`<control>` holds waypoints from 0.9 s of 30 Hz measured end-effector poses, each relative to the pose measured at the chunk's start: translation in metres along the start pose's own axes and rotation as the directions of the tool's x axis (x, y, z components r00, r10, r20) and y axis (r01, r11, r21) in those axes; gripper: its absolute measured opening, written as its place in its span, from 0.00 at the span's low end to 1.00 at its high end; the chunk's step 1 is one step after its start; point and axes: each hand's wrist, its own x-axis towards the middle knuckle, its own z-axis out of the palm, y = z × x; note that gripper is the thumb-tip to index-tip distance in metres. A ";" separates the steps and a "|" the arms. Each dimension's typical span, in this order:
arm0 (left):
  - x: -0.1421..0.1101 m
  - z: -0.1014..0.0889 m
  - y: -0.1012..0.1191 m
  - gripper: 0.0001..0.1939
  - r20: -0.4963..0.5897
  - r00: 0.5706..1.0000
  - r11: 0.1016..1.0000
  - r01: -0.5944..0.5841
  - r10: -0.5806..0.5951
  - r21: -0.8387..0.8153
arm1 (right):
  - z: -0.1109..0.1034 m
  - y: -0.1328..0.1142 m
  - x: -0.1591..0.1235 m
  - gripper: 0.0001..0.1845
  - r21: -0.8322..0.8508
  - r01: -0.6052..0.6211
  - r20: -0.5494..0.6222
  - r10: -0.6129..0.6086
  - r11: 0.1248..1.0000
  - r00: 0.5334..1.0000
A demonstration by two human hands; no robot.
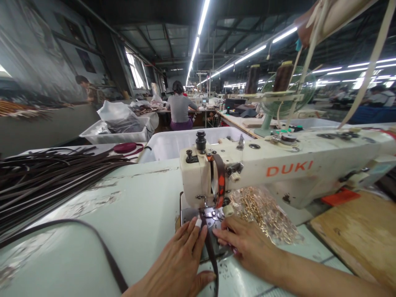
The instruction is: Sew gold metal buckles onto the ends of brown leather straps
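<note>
A dark brown narrow strap (210,247) runs toward me from under the presser foot (210,213) of a cream sewing machine (244,165). My left hand (182,255) lies along the strap's left side, fingers stretched out near the foot and thumb beside the strap. White tape wraps one of its fingertips. To the right of the strap, my right hand (244,241) is closed in a pinch beside the needle plate. Whatever is between its fingers is hidden. Behind that hand, under the machine arm, rests a clear bag of gold-coloured metal hardware (262,212).
Many dark straps (55,177) lie heaped at left, and one loose strap (99,243) curves across the pale green table (139,206). A wooden board (359,231) is at right. White bins (161,144) stand behind the table. Ahead, another person (181,105) sits facing away.
</note>
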 end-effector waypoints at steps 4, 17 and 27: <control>-0.002 0.004 -0.002 0.33 0.010 1.000 1.000 0.006 -0.006 -0.028 | -0.001 0.000 0.000 0.19 0.002 -0.009 0.003 0.009 1.000 1.000; -0.001 -0.007 0.002 0.33 0.083 0.996 1.000 0.017 -0.015 -0.019 | -0.001 0.000 0.001 0.19 -0.013 -0.001 -0.004 0.001 1.000 1.000; 0.001 -0.009 0.002 0.36 0.174 0.984 0.994 0.062 -0.045 -0.094 | 0.003 0.003 0.000 0.23 -0.007 0.035 -0.028 -0.036 0.999 0.999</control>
